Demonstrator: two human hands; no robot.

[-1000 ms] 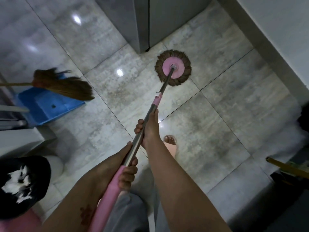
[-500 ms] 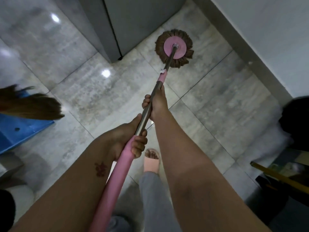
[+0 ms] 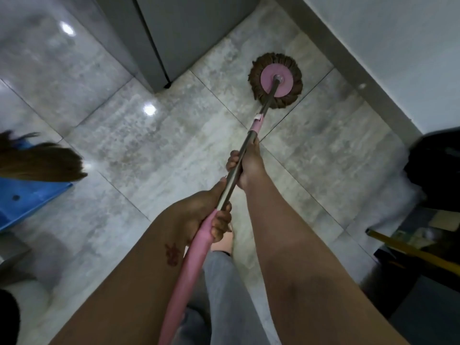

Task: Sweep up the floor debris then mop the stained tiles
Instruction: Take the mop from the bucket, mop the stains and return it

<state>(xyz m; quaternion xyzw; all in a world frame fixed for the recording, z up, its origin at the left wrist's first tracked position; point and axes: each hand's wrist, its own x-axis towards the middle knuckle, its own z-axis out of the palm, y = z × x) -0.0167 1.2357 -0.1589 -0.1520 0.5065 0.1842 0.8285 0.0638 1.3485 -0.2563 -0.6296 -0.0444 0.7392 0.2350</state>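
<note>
A round mop head [image 3: 275, 80] with brown strands and a pink disc lies flat on the grey floor tiles [image 3: 139, 145], close to the wall base at the upper right. Its metal and pink mop handle [image 3: 251, 139] runs down toward me. My right hand [image 3: 249, 168] grips the metal part higher up. My left hand [image 3: 206, 212] holds the handle lower, where the pink grip begins. The tiles look mottled and glossy with light reflections.
A grey cabinet [image 3: 179, 33] stands at the top centre. A brown broom [image 3: 42, 163] lies over a blue dustpan [image 3: 27, 202] at the left. A white wall [image 3: 398, 46] runs along the right. Dark objects and a yellow stick [image 3: 410, 247] sit at the right.
The mop head has slid away from the cabinet corner toward the wall at the right. My view has shifted, so the broom and dustpan sit further left.
</note>
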